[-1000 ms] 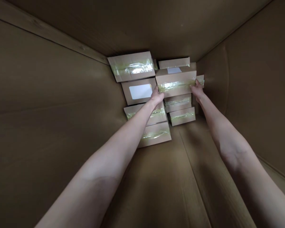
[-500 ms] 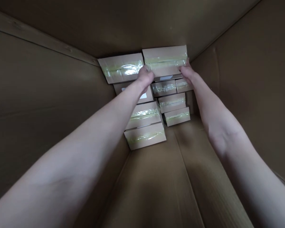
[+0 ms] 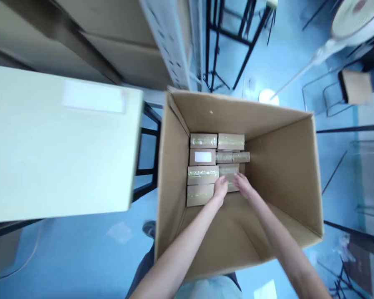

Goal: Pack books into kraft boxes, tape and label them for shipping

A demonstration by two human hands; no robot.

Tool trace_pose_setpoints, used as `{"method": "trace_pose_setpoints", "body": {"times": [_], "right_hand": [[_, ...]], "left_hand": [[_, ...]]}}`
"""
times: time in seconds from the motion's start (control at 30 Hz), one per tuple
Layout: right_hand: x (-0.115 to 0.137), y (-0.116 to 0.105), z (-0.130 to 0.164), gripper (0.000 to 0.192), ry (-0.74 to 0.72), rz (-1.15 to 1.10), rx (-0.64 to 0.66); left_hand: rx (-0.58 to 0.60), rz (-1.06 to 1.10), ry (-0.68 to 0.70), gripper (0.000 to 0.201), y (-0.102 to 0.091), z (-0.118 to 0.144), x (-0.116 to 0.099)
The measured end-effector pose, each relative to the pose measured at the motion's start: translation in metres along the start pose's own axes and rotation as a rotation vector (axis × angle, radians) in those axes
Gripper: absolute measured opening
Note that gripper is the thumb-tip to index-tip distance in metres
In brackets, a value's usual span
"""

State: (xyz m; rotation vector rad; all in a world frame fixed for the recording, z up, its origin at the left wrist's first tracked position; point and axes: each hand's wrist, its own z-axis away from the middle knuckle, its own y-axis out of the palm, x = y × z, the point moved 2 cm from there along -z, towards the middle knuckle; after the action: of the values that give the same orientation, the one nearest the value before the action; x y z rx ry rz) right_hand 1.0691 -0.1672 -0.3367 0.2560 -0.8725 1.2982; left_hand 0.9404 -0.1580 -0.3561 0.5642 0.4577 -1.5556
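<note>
Deep inside a large open cardboard carton (image 3: 280, 178), several small cardboard boxes sealed with shiny yellowish tape stand in two columns against the far wall. My left hand (image 3: 221, 187) is by the inner edge of the lowest left box (image 3: 199, 195). Close by on the right, my right hand (image 3: 242, 183) overlaps the side of a lower right box (image 3: 228, 169). The fingers of both hands are small and blurred, so their grip does not show. Above them lie an upper right box (image 3: 231, 142), an upper left box (image 3: 203, 140) and a box with a white label (image 3: 202, 157).
A white-topped table (image 3: 59, 153) stands left of the carton, on a blue floor (image 3: 90, 249). Behind are a perforated metal upright (image 3: 168, 41) and black metal frames (image 3: 230, 33). A white stand fan (image 3: 355, 20) is at upper right.
My head has drawn back out of the carton, so its rim and the room now show. My hands have left the upper right box and come lower and closer together.
</note>
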Motion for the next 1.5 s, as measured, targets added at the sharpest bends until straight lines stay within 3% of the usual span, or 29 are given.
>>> {"method": "trace_pose_setpoints", "body": {"times": [0.1,0.17,0.23,0.33,0.47,0.6,0.67,0.77,0.87,0.97,1.17,1.33,1.4,1.5], "right_hand": [[0.044,0.021,0.09,0.046,0.079,-0.096,-0.004],[0.074,0.04,0.157,0.051,0.074,-0.248,-0.012],[0.104,0.064,0.229,0.056,0.007,-0.361,0.018],[0.142,0.115,0.335,0.061,-0.161,-0.35,0.14],[0.168,0.21,0.451,0.062,-0.298,-0.24,0.337],[0.173,0.332,0.541,0.061,-0.335,-0.089,0.667],[0.173,0.39,0.584,0.06,-0.346,0.04,0.853],[0.174,0.461,0.641,0.053,-0.412,0.274,1.081],[0.174,0.516,0.682,0.047,-0.489,0.479,1.26],[0.168,0.563,0.711,0.045,-0.51,0.612,1.411],[0.139,0.644,0.755,0.042,-0.434,0.986,1.745],[0.097,0.682,0.791,0.045,-0.337,1.302,1.974],[0.069,0.68,0.807,0.042,-0.331,1.345,2.013],[0.023,0.656,0.829,0.034,-0.329,1.457,2.127]], "left_hand": [[0.087,0.16,0.02,0.034,-0.037,0.086,-0.038],[0.206,0.294,0.08,0.032,-0.079,0.143,-0.06],[0.293,0.38,0.156,0.031,-0.132,0.197,-0.078],[0.293,0.43,0.277,0.032,-0.23,0.272,-0.094],[0.128,0.506,0.45,0.034,-0.377,0.358,-0.097],[-0.155,0.619,0.623,0.034,-0.516,0.44,-0.078],[-0.3,0.668,0.694,0.034,-0.572,0.48,-0.062],[-0.482,0.76,0.74,0.032,-0.632,0.528,-0.035],[-0.653,0.893,0.736,0.033,-0.669,0.553,-0.011],[-0.823,0.998,0.731,0.035,-0.696,0.562,0.009],[-1.044,1.292,0.685,0.039,-0.733,0.582,0.06],[-1.358,1.464,0.675,0.037,-0.721,0.601,0.091],[-1.527,1.493,0.644,0.036,-0.704,0.608,0.098],[-1.792,1.536,0.484,0.033,-0.664,0.62,0.111]]}}
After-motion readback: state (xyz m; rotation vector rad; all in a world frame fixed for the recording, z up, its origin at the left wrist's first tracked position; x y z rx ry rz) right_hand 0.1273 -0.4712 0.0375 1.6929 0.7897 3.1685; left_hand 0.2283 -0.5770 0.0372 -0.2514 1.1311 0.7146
